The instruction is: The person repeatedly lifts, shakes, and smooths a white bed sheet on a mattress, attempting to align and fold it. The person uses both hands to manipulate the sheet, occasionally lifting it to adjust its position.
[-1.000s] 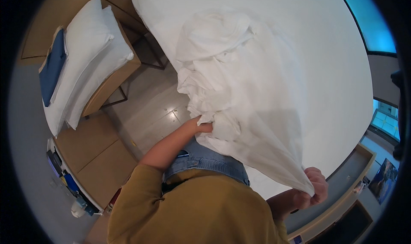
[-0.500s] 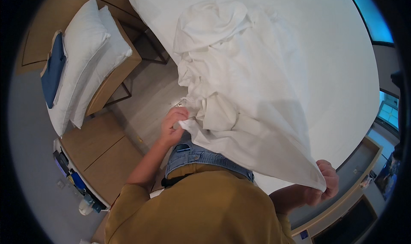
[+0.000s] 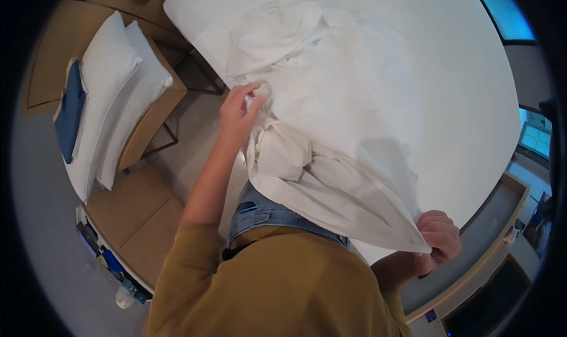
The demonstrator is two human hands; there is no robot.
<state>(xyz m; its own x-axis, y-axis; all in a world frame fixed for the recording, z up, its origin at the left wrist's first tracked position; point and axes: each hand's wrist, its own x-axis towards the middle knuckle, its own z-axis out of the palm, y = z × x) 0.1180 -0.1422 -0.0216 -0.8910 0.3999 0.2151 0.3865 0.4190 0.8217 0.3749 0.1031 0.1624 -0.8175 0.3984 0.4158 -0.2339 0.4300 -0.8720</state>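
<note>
A large white bed sheet (image 3: 360, 101) lies rumpled over the bed, its near edge drawn across my waist. My left hand (image 3: 239, 114) is at the sheet's bunched left side, thumb and fingers curled about its edge, with loose folds hanging below. At the near right corner of the bed, my right hand (image 3: 438, 236) is closed on the sheet's corner. The near edge stretches from this fist toward the left in slanting folds. The fingertips of the right hand are partly hidden by the cloth.
The white-covered mattress (image 3: 466, 118) spreads to the far right. Two white pillows (image 3: 109, 95) and a blue cushion (image 3: 71, 115) lean together on a brown seat at left. Beside it stands a low brown cabinet (image 3: 136, 213). A wooden ledge (image 3: 502, 219) runs along the right.
My left hand has moved forward, away from my body, along the sheet's left side. My right hand, still gripping the corner, has shifted slightly left and forward. The near edge now sags more.
</note>
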